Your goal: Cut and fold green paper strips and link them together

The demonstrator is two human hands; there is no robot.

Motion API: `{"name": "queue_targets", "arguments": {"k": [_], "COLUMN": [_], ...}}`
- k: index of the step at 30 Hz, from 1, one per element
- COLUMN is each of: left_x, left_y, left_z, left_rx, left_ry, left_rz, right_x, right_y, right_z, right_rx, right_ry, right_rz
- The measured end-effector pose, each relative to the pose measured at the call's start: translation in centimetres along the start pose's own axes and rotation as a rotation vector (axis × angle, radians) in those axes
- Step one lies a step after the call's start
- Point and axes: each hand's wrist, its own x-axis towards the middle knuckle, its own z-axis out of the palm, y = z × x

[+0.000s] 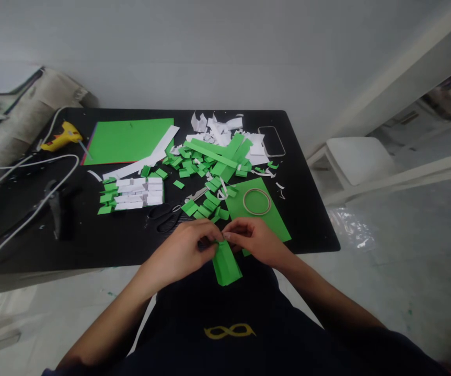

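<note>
Both my hands meet over my lap at the black table's (92, 240) front edge. My left hand (188, 250) and my right hand (251, 237) pinch the top end of a folded green paper piece (225, 263), which hangs down toward me. Fingers of both hands are closed on it. Just beyond my hands lie black-handled scissors (170, 215), a green sheet (262, 214) with a tape ring (256, 201) on it, and several small green paper pieces (205, 209).
A heap of green strips and white scraps (217, 149) fills the table's middle. A large green sheet (127, 140) and yellow glue gun (62, 136) lie far left, with white cables (25, 209). A phone (271, 141) rests far right. Stacked white and green pieces (135, 194) sit left of centre.
</note>
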Motion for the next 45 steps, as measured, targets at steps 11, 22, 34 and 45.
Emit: {"name": "queue_targets", "arguments": {"k": [11, 22, 34, 45], "left_x": [0.17, -0.04, -0.21, -0.25], "left_y": [-0.08, 0.21, 0.03, -0.09], "left_z": [0.15, 0.32, -0.04, 0.32], "left_rx": [-0.058, 0.024, 0.033, -0.005], "left_ry": [0.003, 0.004, -0.059, -0.006], "left_rz": [-0.056, 0.028, 0.087, 0.077], "right_x": [0.08, -0.29, -0.36, -0.53], "right_y": [0.09, -0.57, -0.39, -0.65], "right_z": [-0.04, 0.11, 0.07, -0.09], "right_rx": [-0.016, -0.005, 0.025, -0.004], "right_ry": [0.02, 0.033, 0.01, -0.023], "right_rz": [0.0, -0.012, -0.011, -0.085]}}
